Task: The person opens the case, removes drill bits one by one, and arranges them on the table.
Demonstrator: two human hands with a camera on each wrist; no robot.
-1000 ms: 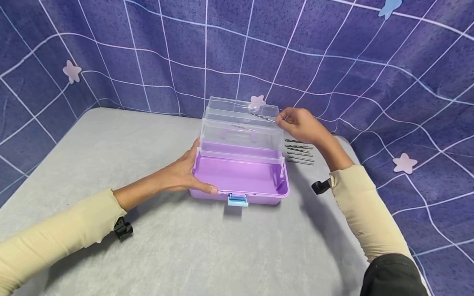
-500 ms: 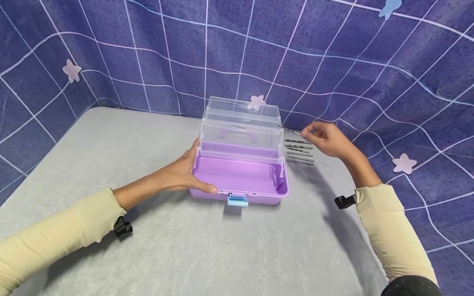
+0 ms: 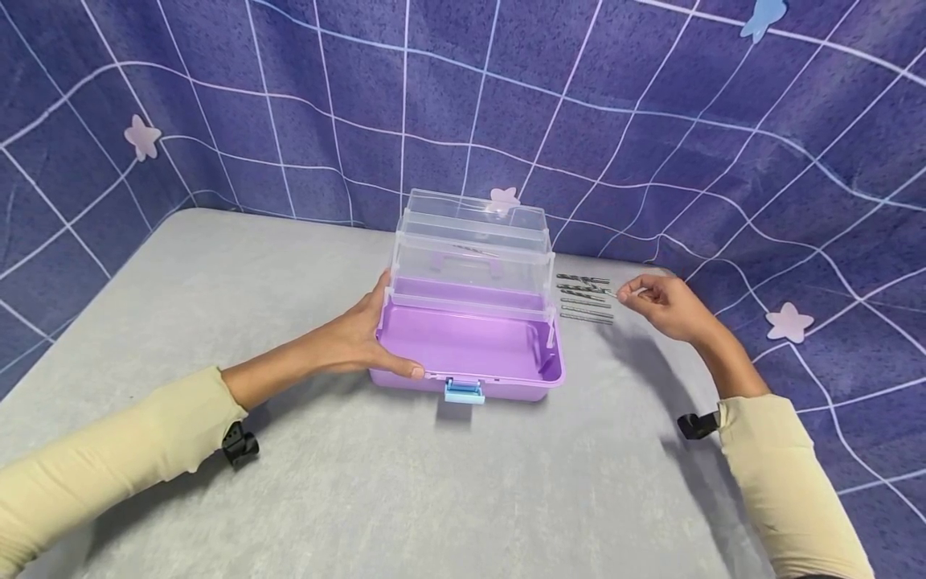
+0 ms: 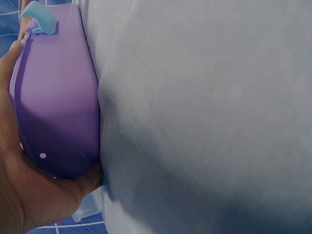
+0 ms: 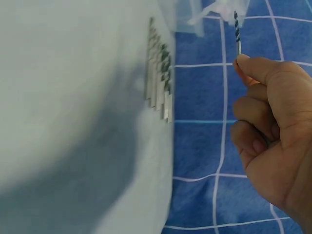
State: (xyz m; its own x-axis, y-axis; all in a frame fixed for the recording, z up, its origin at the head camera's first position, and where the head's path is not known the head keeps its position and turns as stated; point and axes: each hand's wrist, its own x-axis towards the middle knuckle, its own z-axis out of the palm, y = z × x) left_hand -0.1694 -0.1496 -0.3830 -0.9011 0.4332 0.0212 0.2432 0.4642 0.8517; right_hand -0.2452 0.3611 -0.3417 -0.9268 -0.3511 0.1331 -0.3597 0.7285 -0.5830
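Note:
A purple toolbox (image 3: 463, 342) with a blue latch (image 3: 464, 392) stands open, its clear trays (image 3: 473, 277) raised at the back. My left hand (image 3: 354, 338) grips the box's left end, thumb along the front rim; the left wrist view has its fingers (image 4: 87, 181) around the end wall. Between thumb and fingertips, my right hand (image 3: 665, 307) pinches a drill bit (image 5: 237, 31) above the table, right of the box. Close to that hand lies a row of several drill bits (image 3: 587, 309). Another thin bit (image 3: 473, 251) shows through the clear plastic.
The grey table (image 3: 434, 490) extends in front of the toolbox and to its left. Behind it hangs a blue-purple grid-patterned cloth (image 3: 325, 96) with star shapes, which also runs along the right side.
My right hand has moved right and down from above the trays to beside the row of drill bits, still pinching its bit. The left hand and the toolbox have stayed put.

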